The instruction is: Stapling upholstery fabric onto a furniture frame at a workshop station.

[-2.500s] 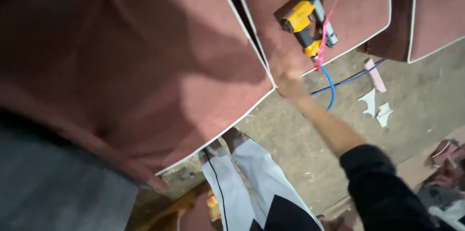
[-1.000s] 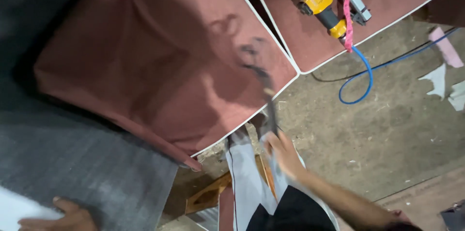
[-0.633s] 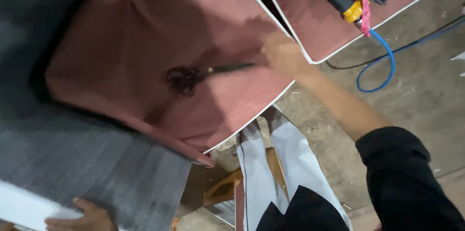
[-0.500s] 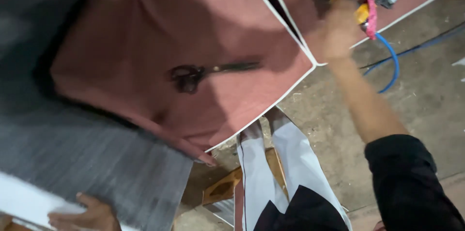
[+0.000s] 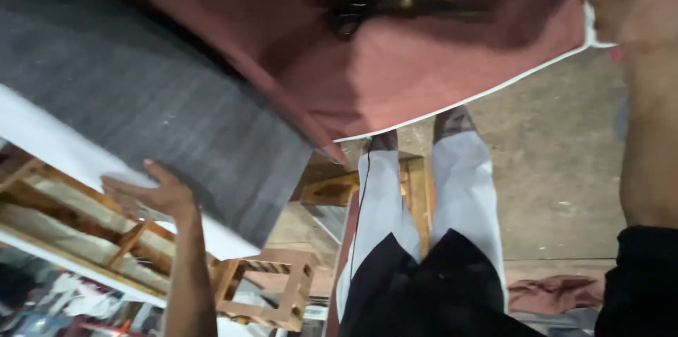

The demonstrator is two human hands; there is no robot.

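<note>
scissors point(image 5: 395, 6) lie flat, blades pointing right; left hand point(image 5: 152, 192) grips grey fabric point(image 5: 155, 111).

The right hand point(image 5: 625, 1) runs off the top edge, fingers out of view, so its grip can't be read. Left of it, the black scissors point(image 5: 367, 5) lie blurred, blade tips smeared. The left hand point(image 5: 152, 192) tucks its fingertips under the grey fabric panel point(image 5: 141, 97), hiding them.
</note>
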